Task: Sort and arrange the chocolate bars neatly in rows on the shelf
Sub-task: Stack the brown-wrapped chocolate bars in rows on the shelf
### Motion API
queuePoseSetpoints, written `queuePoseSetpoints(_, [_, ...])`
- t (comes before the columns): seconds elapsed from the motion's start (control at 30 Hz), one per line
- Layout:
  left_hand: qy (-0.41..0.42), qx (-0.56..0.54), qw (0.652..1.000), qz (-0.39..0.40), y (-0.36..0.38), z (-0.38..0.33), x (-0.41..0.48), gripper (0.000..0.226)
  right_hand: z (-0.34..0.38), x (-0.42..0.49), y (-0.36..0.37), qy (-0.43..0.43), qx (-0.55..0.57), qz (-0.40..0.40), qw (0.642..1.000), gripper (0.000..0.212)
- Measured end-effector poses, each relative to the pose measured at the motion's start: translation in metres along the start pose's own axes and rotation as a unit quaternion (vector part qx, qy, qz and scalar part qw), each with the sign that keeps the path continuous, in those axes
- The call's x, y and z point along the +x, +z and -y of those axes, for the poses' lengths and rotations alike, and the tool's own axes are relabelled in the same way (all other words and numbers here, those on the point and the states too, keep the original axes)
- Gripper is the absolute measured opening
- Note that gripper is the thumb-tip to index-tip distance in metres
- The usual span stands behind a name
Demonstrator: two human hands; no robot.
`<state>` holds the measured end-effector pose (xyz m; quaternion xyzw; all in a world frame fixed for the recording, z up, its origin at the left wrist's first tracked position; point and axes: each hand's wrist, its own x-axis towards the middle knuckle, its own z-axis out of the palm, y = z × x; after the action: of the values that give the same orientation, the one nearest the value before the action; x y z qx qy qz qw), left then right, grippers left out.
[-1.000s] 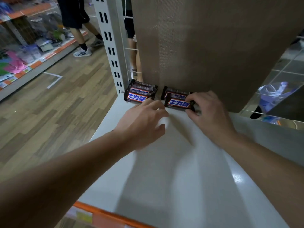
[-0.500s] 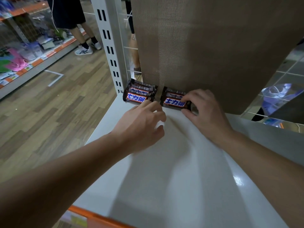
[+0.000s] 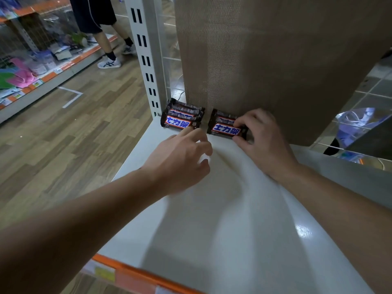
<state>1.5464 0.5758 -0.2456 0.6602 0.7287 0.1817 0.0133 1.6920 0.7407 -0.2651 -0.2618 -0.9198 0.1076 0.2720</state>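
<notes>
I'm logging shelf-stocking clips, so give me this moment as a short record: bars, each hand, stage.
bars: two groups at the back of the white shelf, a narrow gap between them
left group: several bars, beside the upright post
right group: against the brown mesh panel
left hand: holds nothing, fingertips by the left group's front edge; contact unclear
right hand: pinches the right group's front bar at its right end
stage: two rows begun

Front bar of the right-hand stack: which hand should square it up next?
Right. The right hand pinches the front bar at its right end with its fingers; the left hand lies open by the left stack, off that bar.
</notes>
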Motion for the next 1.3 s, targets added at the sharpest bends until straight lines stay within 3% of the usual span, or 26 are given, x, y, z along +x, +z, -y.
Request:
queuePoseSetpoints(0.5, [-0.003, 0.023, 0.999, -0.027, -0.021, 0.004, -0.038, 0.024, 0.025, -0.018, -0.007, 0.01, -0.014, -0.047, 0.999, 0.02])
queuePoseSetpoints(0.7, [-0.018, 0.026, 0.999, 0.023, -0.047, -0.008, -0.08, 0.036, 0.074, -0.065, -0.042, 0.057, -0.032, 0.013, 0.998, 0.036])
queuePoseSetpoints(1.03, [-0.058, -0.009, 0.993, 0.099, -0.111, -0.047, -0.152, 0.033, 0.154, -0.146, -0.116, 0.173, -0.078, 0.196, 0.962, 0.037])
queuePoseSetpoints(1.3, [-0.032, -0.014, 0.989, 0.141, -0.138, -0.098, -0.187, 0.034, 0.2, -0.193, -0.188, 0.217, -0.077, 0.245, 0.942, 0.036])
